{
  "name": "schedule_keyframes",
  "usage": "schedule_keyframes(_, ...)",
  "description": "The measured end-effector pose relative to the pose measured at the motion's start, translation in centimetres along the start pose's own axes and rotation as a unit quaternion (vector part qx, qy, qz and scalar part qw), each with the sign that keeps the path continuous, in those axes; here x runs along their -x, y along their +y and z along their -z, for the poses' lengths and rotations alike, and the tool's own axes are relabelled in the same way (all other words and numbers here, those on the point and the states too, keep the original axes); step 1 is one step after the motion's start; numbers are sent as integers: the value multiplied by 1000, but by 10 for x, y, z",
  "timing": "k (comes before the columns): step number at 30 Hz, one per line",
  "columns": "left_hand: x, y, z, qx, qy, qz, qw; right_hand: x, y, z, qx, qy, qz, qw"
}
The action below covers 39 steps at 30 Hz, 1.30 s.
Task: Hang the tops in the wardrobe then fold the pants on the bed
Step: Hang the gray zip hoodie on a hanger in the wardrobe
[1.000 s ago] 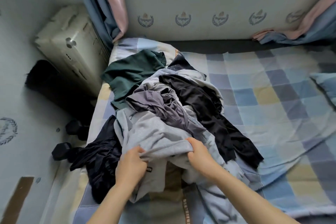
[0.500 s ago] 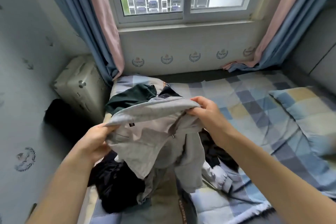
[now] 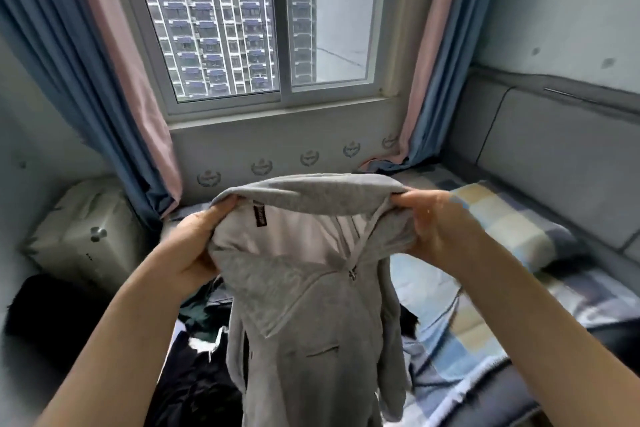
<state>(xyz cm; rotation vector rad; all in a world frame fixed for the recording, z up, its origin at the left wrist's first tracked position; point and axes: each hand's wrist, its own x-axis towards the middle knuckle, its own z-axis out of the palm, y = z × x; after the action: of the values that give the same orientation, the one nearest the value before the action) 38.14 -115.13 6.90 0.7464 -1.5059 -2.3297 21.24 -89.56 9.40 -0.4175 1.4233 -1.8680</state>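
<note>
Both hands are clenched on the grey hoodie, left hand and right hand bunching its neckline, so it hangs below them over the bed.

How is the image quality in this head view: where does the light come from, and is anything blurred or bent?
Head view: daylight enters through the window; wide-angle lens bends the curtains; the right hand and pillow look motion-smeared; the grey zip hoodie stays fairly sharp.
</note>
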Motion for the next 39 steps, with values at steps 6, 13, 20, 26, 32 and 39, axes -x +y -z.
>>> schedule_keyframes(6,-12,-27,-44,-62,-39,-35,997,64,31,42,-247,73,15,966)
schedule_keyframes(13,-1,-60,-145,-78,-146,-91,982,132,63,92,181,354,50,916)
schedule_keyframes(20,59,-104,-263,-179,-329,-146,916,199,97,108,556,385,135,724)
schedule_keyframes(26,94,-122,-340,-259,-391,-231,853,257,87,152,487,409,121,762)
schedule_keyframes(32,118,-158,-426,-323,-385,-328,800,382,44,207,122,433,178,875)
schedule_keyframes(39,159,-269,-542,-462,-349,-433,690,509,17,272,32,447,252,858)
